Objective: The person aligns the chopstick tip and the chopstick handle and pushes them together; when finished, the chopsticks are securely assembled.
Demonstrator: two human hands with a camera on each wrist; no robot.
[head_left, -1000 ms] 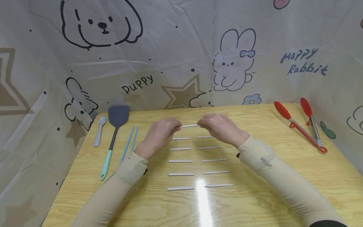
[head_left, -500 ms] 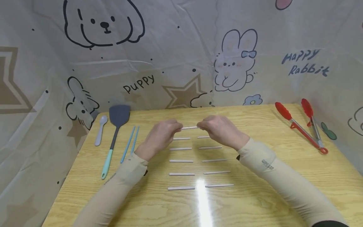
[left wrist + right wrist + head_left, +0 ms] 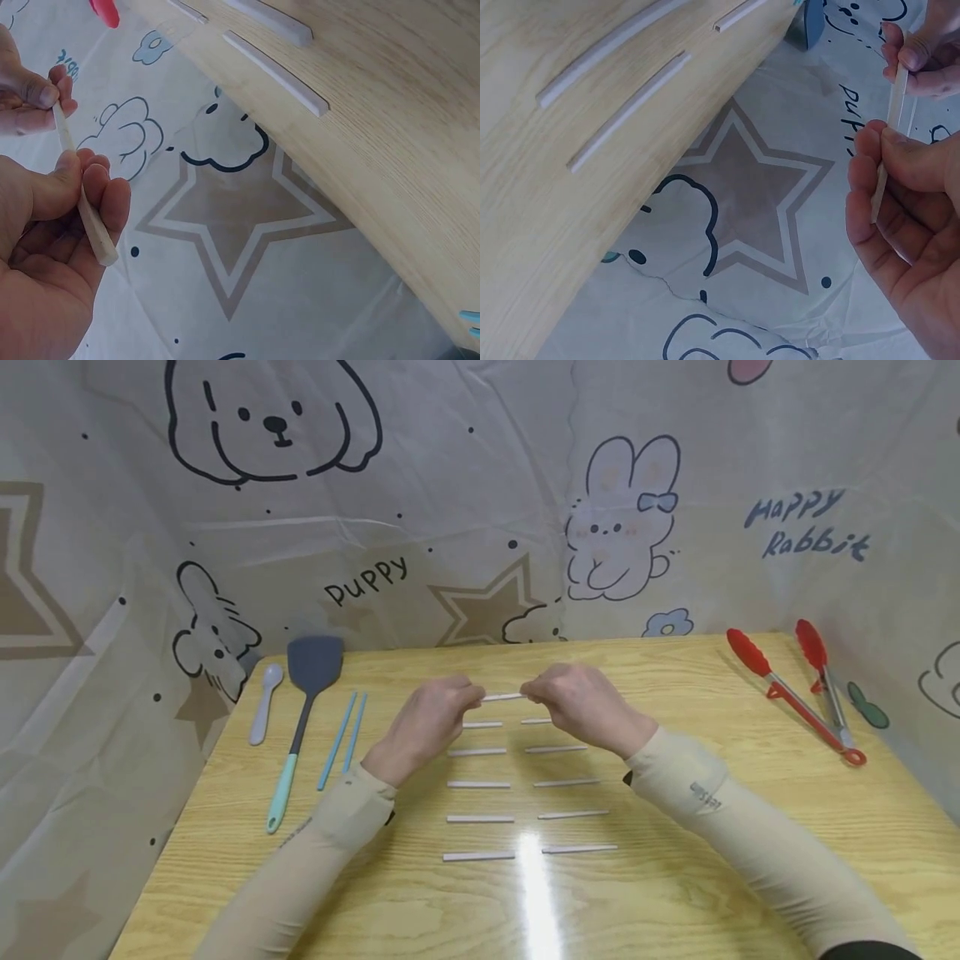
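In the head view my left hand (image 3: 431, 722) and right hand (image 3: 588, 703) pinch one pale wooden chopstick (image 3: 504, 697) between them, raised near the table's far side. It lies almost level, and its middle shows between the hands. The thick squared end of the chopstick (image 3: 96, 234) comes out below the left fingers in the left wrist view. A slimmer end runs along the curled right fingers in the right wrist view. Below the hands, pale stick pieces lie in two columns: thicker ones (image 3: 478, 786) on the left, thinner ones (image 3: 566, 783) on the right.
A small spoon (image 3: 263, 706), a spatula (image 3: 303, 718) and blue chopsticks (image 3: 341, 735) lie left on the wooden table (image 3: 375, 893). Red-tipped tongs (image 3: 806, 714) lie at the right. A printed cloth (image 3: 480, 502) hangs behind the table's far edge.
My left hand has moved slightly right, so a little less of the chopstick shows between the hands. The right hand stays nearly still, and the table items have not moved.
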